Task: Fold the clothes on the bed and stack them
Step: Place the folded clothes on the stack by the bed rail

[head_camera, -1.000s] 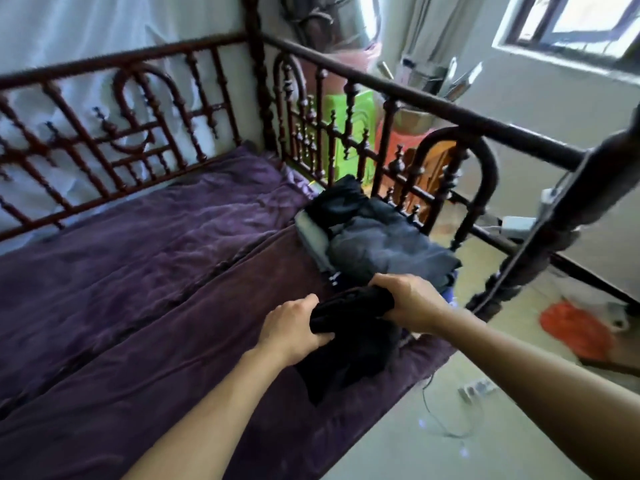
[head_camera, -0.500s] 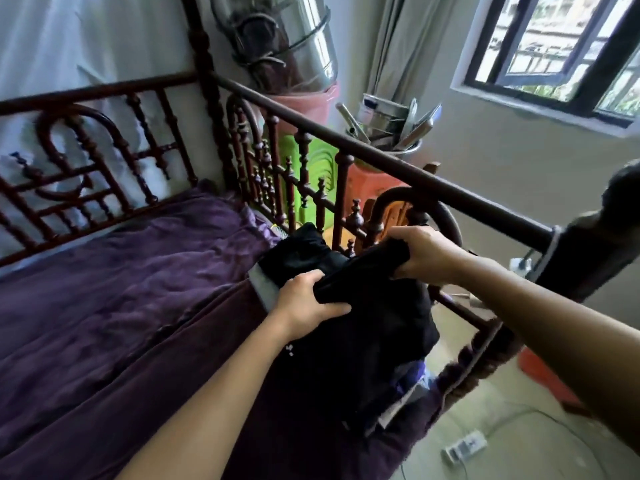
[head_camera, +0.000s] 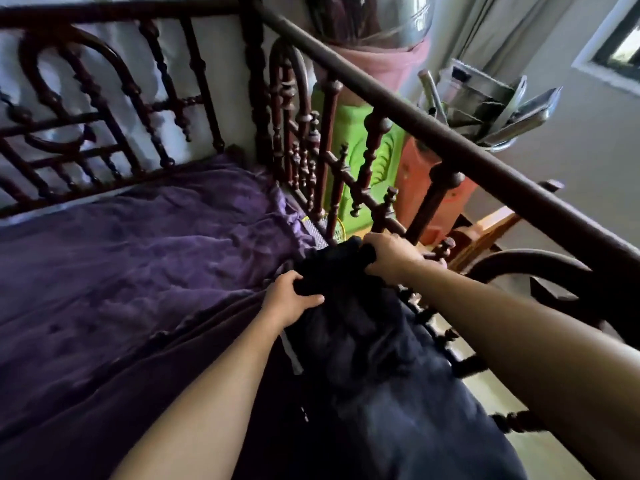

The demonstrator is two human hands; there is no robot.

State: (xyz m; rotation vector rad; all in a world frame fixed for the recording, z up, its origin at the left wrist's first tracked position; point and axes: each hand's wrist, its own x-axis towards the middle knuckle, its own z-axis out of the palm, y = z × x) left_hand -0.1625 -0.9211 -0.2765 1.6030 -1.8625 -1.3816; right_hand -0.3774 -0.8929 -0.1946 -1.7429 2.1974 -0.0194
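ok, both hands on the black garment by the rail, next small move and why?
Probably swing the black garment left and lay it flat on the purple blanket: left hand and right hand grip its bunched top edge, the rest hangs crumpled, crowded against the bed rail.

Leftward purple bedding (head_camera: 138, 254) open; spindle railing (head_camera: 346, 174) blocks right; dark clothes (head_camera: 367, 348) apparently against it.

Dark turned-wood bed rail (head_camera: 450, 140), glossy; purple velvety cloth bedspread (head_camera: 145, 258), matt, rumpled; black soft cloth garment (head_camera: 349, 327), matt; shiny metal container (head_camera: 498, 109).
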